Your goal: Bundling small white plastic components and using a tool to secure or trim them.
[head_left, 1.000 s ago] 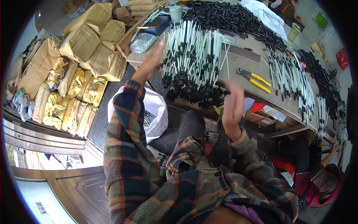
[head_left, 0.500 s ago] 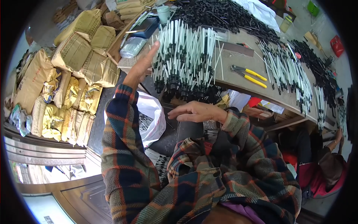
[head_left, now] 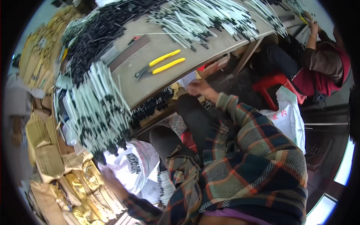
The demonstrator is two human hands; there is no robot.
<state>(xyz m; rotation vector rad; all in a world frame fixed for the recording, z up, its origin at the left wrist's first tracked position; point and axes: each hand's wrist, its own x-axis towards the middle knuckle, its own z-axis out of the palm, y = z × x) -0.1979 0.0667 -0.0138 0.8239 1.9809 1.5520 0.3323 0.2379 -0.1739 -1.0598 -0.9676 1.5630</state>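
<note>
My left hand (head_left: 113, 182) is low at the left, beside the white bag (head_left: 144, 157). Motion blurs its fingers, and I cannot make out anything in them. The bag's mouth gapes, showing thin black-and-white pieces inside. Above it, a thick stack of white sticks with black fittings (head_left: 99, 108) overhangs the table's left end. My right hand (head_left: 201, 89) hovers over my knee near the table's front edge, its fingers loosely bent and apart, with nothing visible in them. Yellow-handled pliers (head_left: 159, 64) lie on the tabletop (head_left: 131, 84).
Black parts (head_left: 101, 26) are heaped at the back of the table; more white sticks (head_left: 206, 22) lie to the right. Brown paper sacks (head_left: 45, 150) fill the left side. Another person (head_left: 322, 63) sits at the right near a red stool (head_left: 275, 84) and a white sack (head_left: 288, 120).
The view has swung to the right. My left hand has come down from beside the upright stick stack to the white bag. My right hand has shifted, its fingers less straight than before.
</note>
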